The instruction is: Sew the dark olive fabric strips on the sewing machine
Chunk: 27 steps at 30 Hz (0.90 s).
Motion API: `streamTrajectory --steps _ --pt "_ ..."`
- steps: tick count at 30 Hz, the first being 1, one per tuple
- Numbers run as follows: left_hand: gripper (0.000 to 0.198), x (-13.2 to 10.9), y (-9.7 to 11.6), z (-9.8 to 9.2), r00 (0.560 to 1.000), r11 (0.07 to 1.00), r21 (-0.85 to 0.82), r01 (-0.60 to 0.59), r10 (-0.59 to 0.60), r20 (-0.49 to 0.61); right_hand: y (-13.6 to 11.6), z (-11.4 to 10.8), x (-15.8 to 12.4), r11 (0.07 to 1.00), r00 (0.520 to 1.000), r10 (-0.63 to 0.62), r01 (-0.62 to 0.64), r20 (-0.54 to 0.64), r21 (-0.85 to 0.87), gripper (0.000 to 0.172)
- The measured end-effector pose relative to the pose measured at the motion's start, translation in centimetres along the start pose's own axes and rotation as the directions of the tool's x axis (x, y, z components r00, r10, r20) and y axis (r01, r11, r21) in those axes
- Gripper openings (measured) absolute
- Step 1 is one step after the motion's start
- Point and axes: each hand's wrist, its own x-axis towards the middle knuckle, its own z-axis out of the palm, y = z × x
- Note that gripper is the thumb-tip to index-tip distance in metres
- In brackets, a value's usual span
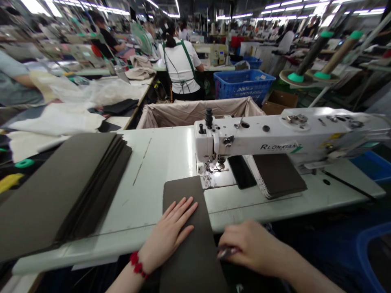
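Observation:
A long dark olive-grey panel (192,256) lies on the pale sewing table (171,154), its far end close to the presser foot (217,166), and hangs over the front edge. My left hand (175,228) rests flat on the panel, fingers stretched out. Beside the panel's right edge, just off the table front, my right hand (250,248) is closed around a small metal tool (227,252); blur hides its exact kind. The white sewing machine (250,132) stands beyond both hands.
Tall stacked dark panels (70,179) cover the table's left. Right of the needle lie a black phone (242,173) and a pile of smaller dark pieces (279,175). Behind is a cloth-lined bin (195,108), a blue basket (244,83) and a seated person (181,67).

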Motion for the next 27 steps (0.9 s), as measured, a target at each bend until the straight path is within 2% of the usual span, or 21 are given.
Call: streamTrajectory --steps 1,3,5,6,9,12,20,24,27 --pt "0.059 -0.7 -0.9 -0.3 1.0 1.0 0.002 0.02 -0.02 0.002 1.4 -0.8 -1.4 0.985 0.986 0.163 -0.165 -0.036 -0.049 0.015" --pt "0.059 -1.6 -2.0 -0.9 0.999 0.999 0.001 0.039 -0.039 0.02 4.3 -1.9 -4.3 0.882 0.901 0.415 -0.433 -0.129 -0.185 0.016" --pt "0.059 -1.5 -2.5 -1.1 0.999 0.999 -0.008 0.04 -0.039 0.032 7.1 -2.1 -6.9 0.759 0.816 0.528 -0.578 -0.235 -0.299 0.02" --pt "0.058 -1.2 -2.5 -1.2 0.999 0.999 -0.014 0.035 -0.034 0.032 8.2 -1.9 -8.0 0.718 0.79 0.547 -0.613 -0.277 -0.33 0.022" --pt "0.057 0.3 -2.4 -0.9 1.0 1.0 -0.023 0.005 -0.005 0.031 10.4 -1.1 -9.6 0.675 0.763 0.542 -0.645 -0.353 -0.357 0.029" --pt "0.058 1.4 -2.3 -0.7 0.999 1.0 -0.014 -0.023 0.023 0.039 11.1 -0.6 -9.7 0.666 0.752 0.537 -0.656 -0.383 -0.354 0.031" --pt "0.059 1.5 -2.6 -0.4 0.999 0.999 -0.01 -0.031 0.031 0.042 11.5 0.2 -9.1 0.625 0.709 0.54 -0.699 -0.453 -0.349 0.03" --pt "0.058 1.6 -2.5 -0.5 0.999 0.999 -0.017 -0.031 0.032 0.036 11.6 0.0 -9.1 0.644 0.711 0.525 -0.691 -0.468 -0.329 0.031" --pt "0.059 1.6 -2.3 -0.7 0.999 0.999 -0.031 -0.025 0.026 0.036 10.3 -0.7 -8.6 0.65 0.718 0.544 -0.688 -0.434 -0.323 0.031"
